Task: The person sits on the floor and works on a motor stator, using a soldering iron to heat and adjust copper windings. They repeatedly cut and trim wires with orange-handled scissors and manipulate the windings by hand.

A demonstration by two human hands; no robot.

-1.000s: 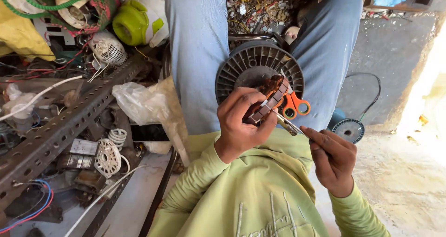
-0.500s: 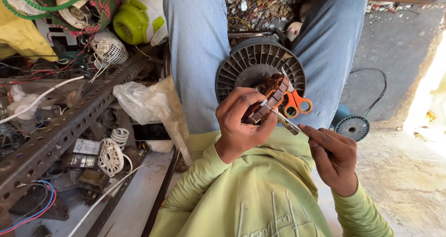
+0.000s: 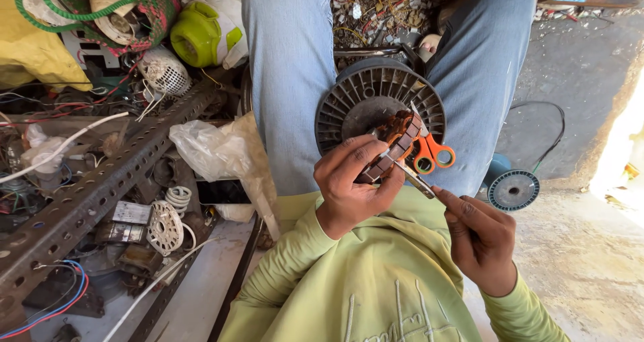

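At ten o'clock a woven basket (image 3: 151,3) holds a pale round part (image 3: 111,17); just beside it, at eleven, lies a green jug (image 3: 198,40). Centre frame, the left hand (image 3: 352,184) has its fingers clamped on a copper-wound stator (image 3: 396,141), which juts out past the fingertips toward one o'clock, over a grey fan housing (image 3: 362,97). The right hand (image 3: 479,238), at four o'clock, pinches a thin metal tool (image 3: 416,180) whose tip touches the stator's underside. Orange scissors (image 3: 433,154) lie just beside it.

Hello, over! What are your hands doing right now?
Left hand grips copper-wound stator. Right hand pokes thin metal tool into it. Orange scissors lie close behind.
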